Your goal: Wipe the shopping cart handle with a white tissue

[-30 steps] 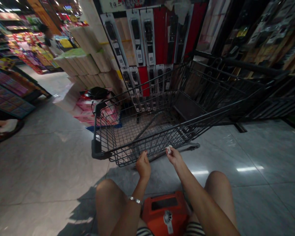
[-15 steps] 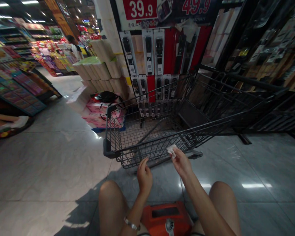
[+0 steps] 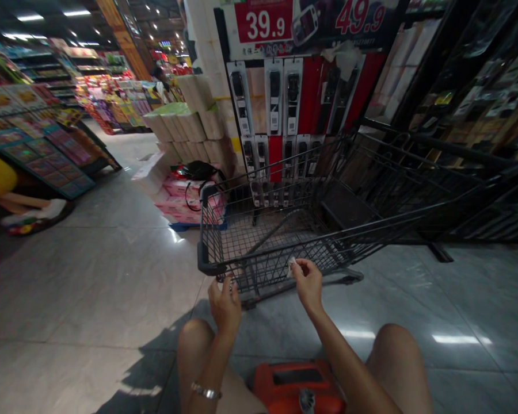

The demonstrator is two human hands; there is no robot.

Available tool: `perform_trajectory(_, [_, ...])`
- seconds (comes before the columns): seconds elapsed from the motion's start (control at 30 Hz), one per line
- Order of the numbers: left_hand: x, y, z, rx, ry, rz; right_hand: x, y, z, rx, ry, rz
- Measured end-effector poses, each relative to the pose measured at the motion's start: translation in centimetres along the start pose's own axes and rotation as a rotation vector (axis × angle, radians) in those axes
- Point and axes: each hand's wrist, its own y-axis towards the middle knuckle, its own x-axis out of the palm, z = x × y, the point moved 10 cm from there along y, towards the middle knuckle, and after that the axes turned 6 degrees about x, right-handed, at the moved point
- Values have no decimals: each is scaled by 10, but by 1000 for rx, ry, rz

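A dark wire shopping cart point(image 3: 280, 247) stands in front of me. My right hand point(image 3: 309, 286) pinches a small crumpled white tissue point(image 3: 292, 267) close to the lower side of the cart's basket. My left hand point(image 3: 225, 307) is at the basket's lower left corner, fingers bent and apart, with the thumb separate. Whether its fingertips touch the wires I cannot tell. A bracelet circles my left wrist. Between my knees sits an orange-red case point(image 3: 300, 385) with a dark window.
Behind the cart hangs a rack of packaged watch-like straps point(image 3: 274, 98) under a price sign point(image 3: 265, 26). Left of it are stacked paper packs point(image 3: 183, 126) and pink packs point(image 3: 185, 198) with a black bag point(image 3: 198, 171) on top. Grey tiled floor point(image 3: 125, 276) surrounds the cart.
My left hand has moved left to the cart's corner. The right hand, still pinching the tissue, has shifted slightly left relative to the cart. The view has turned a little left.
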Motion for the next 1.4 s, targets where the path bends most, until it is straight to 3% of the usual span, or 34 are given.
perform_trajectory(0.23, [6,3,-12,59,-43,-45,-1,-5,-15,-146,-118,96])
perform_trajectory(0.73, [-5,-4,-10,84,-34,0,-3,-2,-13,-133,-151,60])
perform_trajectory(1.4, [9,-19,26,152,62,-41,-25,22,-10,-131,-163,118])
